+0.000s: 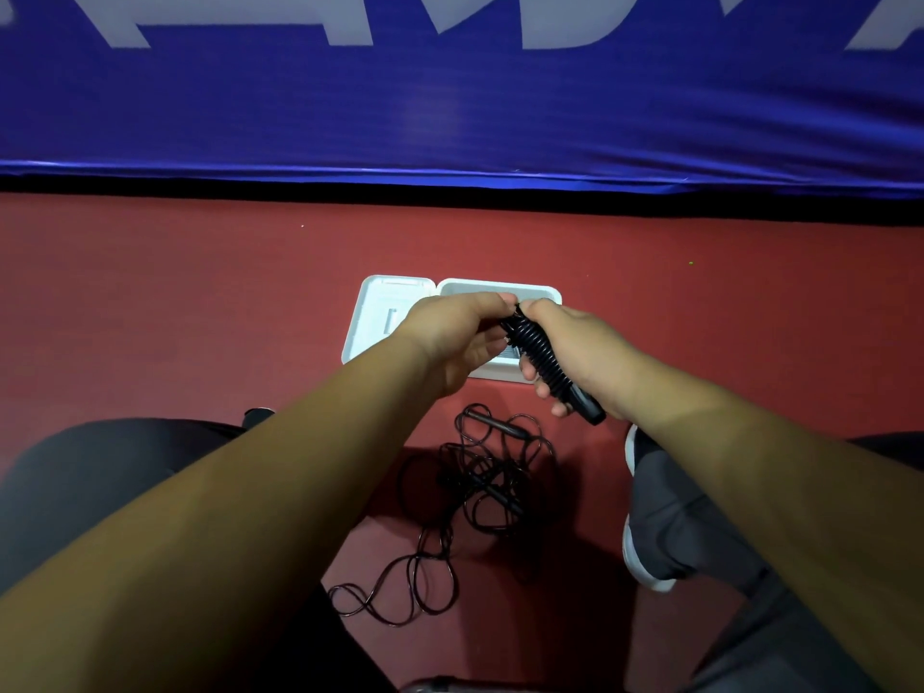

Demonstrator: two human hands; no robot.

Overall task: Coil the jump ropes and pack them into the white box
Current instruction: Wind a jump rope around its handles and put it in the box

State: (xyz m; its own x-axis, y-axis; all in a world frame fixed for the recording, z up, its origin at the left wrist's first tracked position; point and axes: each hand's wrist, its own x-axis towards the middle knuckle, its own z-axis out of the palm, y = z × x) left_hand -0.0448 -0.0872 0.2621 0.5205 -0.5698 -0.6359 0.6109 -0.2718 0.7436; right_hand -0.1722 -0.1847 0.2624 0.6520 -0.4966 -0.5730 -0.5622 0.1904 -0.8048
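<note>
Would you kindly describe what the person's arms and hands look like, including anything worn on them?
The left forearm and right forearm are bare to the frame edge, with no sleeves in view. The left hand and the right hand wear no gloves, and no watch, bracelet or ring shows.

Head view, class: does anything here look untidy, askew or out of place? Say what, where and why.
One jump rope lies in a loose tangle on the red floor, nearer the person than the open white box, uncoiled and unpacked. The coiled rope held by the right hand and left hand over the box looks tidy.
</note>
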